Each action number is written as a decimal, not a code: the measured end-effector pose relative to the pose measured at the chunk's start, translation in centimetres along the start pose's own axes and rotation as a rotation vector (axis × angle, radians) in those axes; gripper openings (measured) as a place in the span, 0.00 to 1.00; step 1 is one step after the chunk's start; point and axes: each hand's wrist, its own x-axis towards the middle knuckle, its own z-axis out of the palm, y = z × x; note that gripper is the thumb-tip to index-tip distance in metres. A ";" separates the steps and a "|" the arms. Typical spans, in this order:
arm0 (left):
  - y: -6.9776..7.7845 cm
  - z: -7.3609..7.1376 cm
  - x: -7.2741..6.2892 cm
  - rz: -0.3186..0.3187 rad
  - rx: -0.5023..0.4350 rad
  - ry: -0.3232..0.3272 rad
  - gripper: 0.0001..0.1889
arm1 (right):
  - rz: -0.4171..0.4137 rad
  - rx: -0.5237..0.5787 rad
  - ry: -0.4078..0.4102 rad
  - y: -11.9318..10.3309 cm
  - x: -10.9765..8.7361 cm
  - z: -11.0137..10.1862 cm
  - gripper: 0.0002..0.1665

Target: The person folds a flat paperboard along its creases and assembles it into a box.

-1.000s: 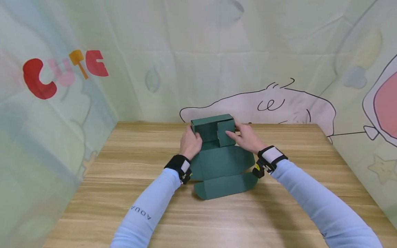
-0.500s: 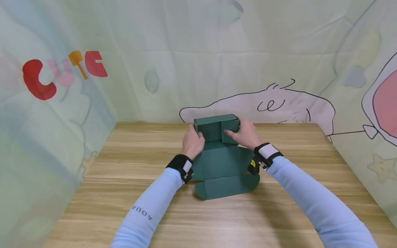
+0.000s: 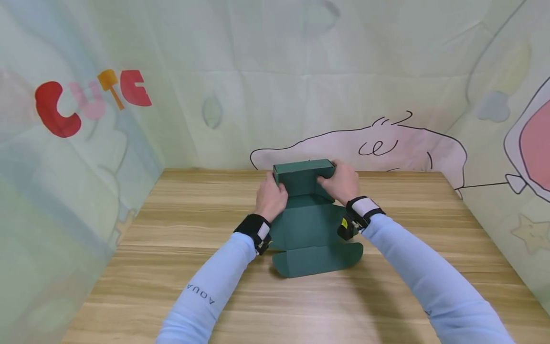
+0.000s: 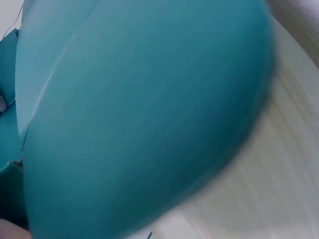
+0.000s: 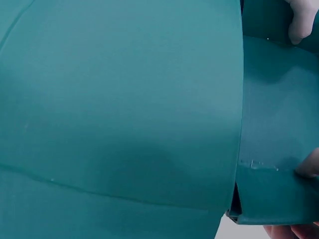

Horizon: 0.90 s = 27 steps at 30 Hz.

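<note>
A dark green cardboard box [image 3: 302, 184] has its tray part standing up at the back, its open side facing me. Its lid panel [image 3: 311, 227] lies toward me, ending in a front flap [image 3: 322, 260] with rounded ends. My left hand [image 3: 271, 198] grips the left side wall, thumb at the inner edge. At the right side wall, my right hand [image 3: 343, 184] pinches with the thumb inside and fingers outside. In the right wrist view the right thumb [image 5: 310, 164] presses the inner face. A rounded side flap [image 4: 144, 119] fills most of the left wrist view, hiding most of the left hand.
The box rests on a wood-grain table [image 3: 193, 282]. A printed cloth backdrop [image 3: 275, 81] rises behind the table and along both sides. Cameras on black straps sit on both wrists, the right camera [image 3: 347, 228] close over the lid panel's right edge.
The right inner flap, which stood across part of the open side, is now folded inward out of that opening. The box and both hands have shifted slightly right.
</note>
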 end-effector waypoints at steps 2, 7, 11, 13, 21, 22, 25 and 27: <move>0.0 0.1 0.0 0.005 0.000 0.004 0.17 | 0.017 0.000 0.016 0.0 0.1 0.1 0.31; 0.0 0.3 0.0 0.006 0.001 0.006 0.17 | 0.054 0.002 0.028 -0.2 0.2 0.1 0.29; -0.1 0.4 0.1 0.001 -0.001 0.002 0.17 | 0.068 0.002 0.033 -0.3 0.2 0.1 0.28; -0.2 0.4 0.1 0.002 -0.003 0.003 0.16 | 0.070 0.001 0.040 -0.4 0.2 0.2 0.27; -0.3 0.5 0.1 -0.003 0.002 0.008 0.17 | 0.076 -0.008 0.072 -0.3 0.4 0.6 0.23; -0.2 0.5 0.0 -0.003 0.001 0.008 0.17 | 0.079 -0.014 0.077 -0.3 0.4 0.6 0.22; -0.1 0.5 -0.1 0.008 -0.005 0.006 0.18 | 0.091 -0.031 0.098 -0.2 0.5 0.7 0.21; 0.0 0.5 -0.2 0.017 -0.008 -0.001 0.18 | 0.101 -0.039 0.113 -0.2 0.5 0.7 0.20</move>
